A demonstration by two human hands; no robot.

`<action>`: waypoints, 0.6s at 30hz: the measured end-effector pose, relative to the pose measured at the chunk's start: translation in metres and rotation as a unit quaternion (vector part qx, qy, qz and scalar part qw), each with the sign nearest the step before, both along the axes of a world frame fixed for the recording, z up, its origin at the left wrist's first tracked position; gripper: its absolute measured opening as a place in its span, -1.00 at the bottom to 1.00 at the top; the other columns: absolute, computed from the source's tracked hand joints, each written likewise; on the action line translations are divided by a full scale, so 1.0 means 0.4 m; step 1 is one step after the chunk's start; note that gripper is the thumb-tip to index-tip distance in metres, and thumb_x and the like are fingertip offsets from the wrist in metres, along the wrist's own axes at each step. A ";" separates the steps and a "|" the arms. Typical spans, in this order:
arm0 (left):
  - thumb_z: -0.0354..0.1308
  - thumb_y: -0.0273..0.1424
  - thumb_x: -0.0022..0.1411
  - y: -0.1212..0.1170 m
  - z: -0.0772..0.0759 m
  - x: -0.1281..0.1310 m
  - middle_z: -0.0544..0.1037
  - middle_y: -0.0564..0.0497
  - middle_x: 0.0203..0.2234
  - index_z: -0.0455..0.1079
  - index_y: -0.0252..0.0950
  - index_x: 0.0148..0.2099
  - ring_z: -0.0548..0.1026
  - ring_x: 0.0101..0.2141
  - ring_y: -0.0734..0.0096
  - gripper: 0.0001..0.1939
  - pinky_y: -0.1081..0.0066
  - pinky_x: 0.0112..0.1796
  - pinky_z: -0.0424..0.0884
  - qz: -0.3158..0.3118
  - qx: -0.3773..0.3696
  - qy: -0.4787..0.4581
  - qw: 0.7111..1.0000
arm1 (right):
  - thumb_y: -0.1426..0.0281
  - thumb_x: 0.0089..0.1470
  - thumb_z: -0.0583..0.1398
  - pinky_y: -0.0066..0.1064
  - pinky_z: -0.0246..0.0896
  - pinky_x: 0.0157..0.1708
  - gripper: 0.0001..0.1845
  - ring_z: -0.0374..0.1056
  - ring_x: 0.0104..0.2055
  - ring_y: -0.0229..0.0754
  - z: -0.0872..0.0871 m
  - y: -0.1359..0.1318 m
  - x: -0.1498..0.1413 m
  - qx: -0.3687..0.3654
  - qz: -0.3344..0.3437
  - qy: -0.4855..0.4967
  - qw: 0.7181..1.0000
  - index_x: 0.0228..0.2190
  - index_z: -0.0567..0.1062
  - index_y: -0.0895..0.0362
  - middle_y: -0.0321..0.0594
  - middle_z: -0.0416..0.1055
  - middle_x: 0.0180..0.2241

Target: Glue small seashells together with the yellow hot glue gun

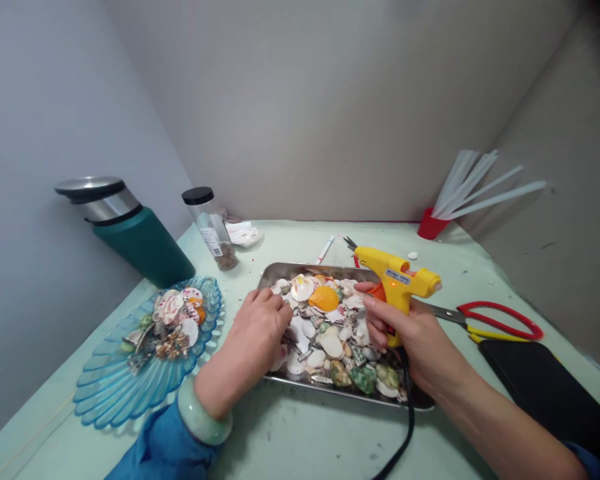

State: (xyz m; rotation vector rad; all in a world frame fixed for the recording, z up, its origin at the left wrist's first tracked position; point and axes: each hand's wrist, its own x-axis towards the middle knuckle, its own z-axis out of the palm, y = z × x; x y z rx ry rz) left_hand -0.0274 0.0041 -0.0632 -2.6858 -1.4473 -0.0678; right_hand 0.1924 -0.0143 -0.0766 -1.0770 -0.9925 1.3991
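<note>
A metal tray [365,395] full of seashells and stones sits in front of me. My left hand [260,327] is over its left side, fingers curled down among the shells and fingertips hidden; what they hold, if anything, does not show. A green bangle [203,417] circles that wrist. In my right hand [405,327] is a yellow hot glue gun [397,273], gripped by the handle above the tray's right side, nozzle pointing left and away. Its black cord [405,433] hangs down. An orange shell [324,298] and a white scallop shell [302,287] lie between my hands.
At left, a blue glass dish [115,393] holds more shells, beside a teal bottle [143,247] and a clear jar [213,233]. A marker [325,250] lies behind the tray. Rightward are red-handled scissors [500,317], a black flat object [535,387] and a red cup [431,225] of glue sticks.
</note>
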 end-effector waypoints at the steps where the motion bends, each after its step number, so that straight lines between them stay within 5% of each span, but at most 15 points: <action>1: 0.13 -0.54 0.09 -0.004 0.003 0.006 0.51 -0.09 -0.39 0.45 -0.30 -0.36 0.38 -0.27 0.15 -0.91 0.22 -0.24 0.26 0.000 -0.009 -0.008 1.000 | 0.29 0.09 0.22 -0.54 -0.01 -0.68 -0.71 0.06 -0.67 -0.39 0.000 0.000 0.000 0.001 0.000 0.000 1.000 -0.14 0.38 0.11 -0.49 0.16 -0.68; 6: 0.11 -0.45 0.18 -0.029 0.005 0.051 0.56 -0.08 -0.42 0.51 -0.28 -0.36 0.44 -0.26 0.17 -0.85 0.24 -0.23 0.27 -0.009 -0.100 -0.052 0.994 | 0.30 0.08 0.22 -0.55 -0.02 -0.68 -0.70 0.07 -0.67 -0.41 0.002 0.001 -0.002 0.004 -0.001 -0.006 1.000 -0.14 0.39 0.13 -0.49 0.16 -0.67; 13: 0.13 -0.52 0.08 -0.011 -0.023 0.066 0.57 -0.09 -0.45 0.51 -0.30 -0.40 0.48 -0.32 0.22 -0.87 0.29 -0.21 0.31 0.032 -0.096 -0.090 0.991 | 0.28 0.07 0.23 -0.55 -0.02 -0.68 -0.68 0.06 -0.68 -0.40 0.003 -0.004 -0.004 0.020 -0.001 -0.014 1.000 -0.14 0.39 0.13 -0.50 0.15 -0.67; 18: 0.07 -0.54 0.13 -0.015 -0.010 0.057 0.56 -0.09 -0.44 0.48 -0.32 -0.36 0.48 -0.33 0.23 -0.84 0.32 -0.27 0.32 0.039 -0.076 -0.142 0.986 | 0.26 0.08 0.22 -0.54 -0.02 -0.66 -0.67 0.06 -0.67 -0.38 0.008 -0.006 -0.006 0.033 -0.004 -0.034 0.999 -0.13 0.37 0.13 -0.52 0.14 -0.69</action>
